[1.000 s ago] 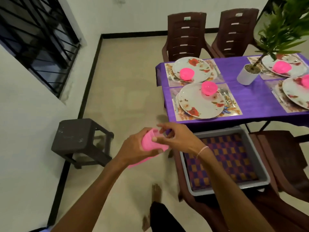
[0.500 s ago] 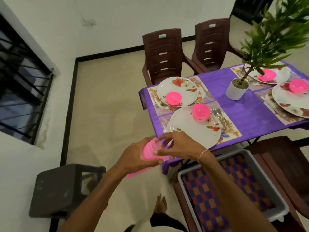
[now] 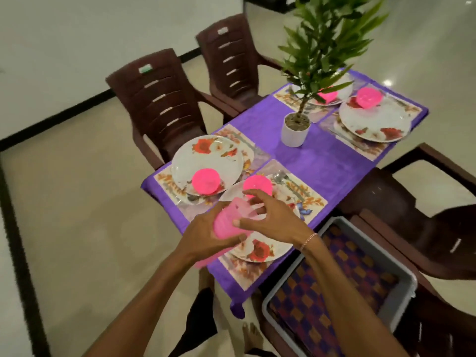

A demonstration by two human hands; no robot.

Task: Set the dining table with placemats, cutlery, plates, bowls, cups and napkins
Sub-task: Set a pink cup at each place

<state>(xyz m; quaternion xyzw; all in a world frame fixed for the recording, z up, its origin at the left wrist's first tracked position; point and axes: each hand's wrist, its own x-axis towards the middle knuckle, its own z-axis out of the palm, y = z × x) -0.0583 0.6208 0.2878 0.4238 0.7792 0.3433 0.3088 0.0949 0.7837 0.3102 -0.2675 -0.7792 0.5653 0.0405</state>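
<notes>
Above the near plate (image 3: 260,249) at the worktop (image 3: 322,161) edge, left hand (image 3: 206,240) grips the pink cup stack (image 3: 228,222) around its middle, right hand (image 3: 273,217) pinches its top end.

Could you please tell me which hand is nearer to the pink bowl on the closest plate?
Right. The right hand sits just in front of the pink bowl, pinching the pink cups; the left hand grips those cups lower down, farther from the bowl.

Bowls (image 3: 205,180) on plates (image 3: 207,161); potted plant (image 3: 295,130) at table (image 3: 322,161) centre
</notes>
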